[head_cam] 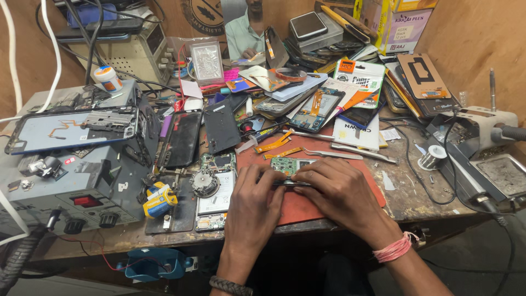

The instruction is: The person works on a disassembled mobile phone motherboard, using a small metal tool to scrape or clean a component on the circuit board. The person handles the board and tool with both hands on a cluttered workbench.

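From the head view, the left hand (253, 207) and the right hand (335, 193) meet over a red rubber work mat (323, 204) near the front edge of the cluttered wooden table (412, 198). Between them lies a thin dark flat phone part (290, 184), held at both ends: the left grip is closed on its left end with fingers curled, the right grip pinched on its right end. Only a narrow dark strip of it shows between the fingertips, so its full shape cannot be told. Just behind it, touching or nearly so, sits a small green circuit board (292, 165) with tiny grey components. 2 orange flex ribbon cables (274, 143) lie farther back on the mat, and silver metal tweezers (341, 154) lie to the right of them. Left of the left hand rests an opened phone body with a round coil (211, 189), and beyond it a yellow and blue tape roll (159, 200) sits beside a grey power supply box (82, 189).
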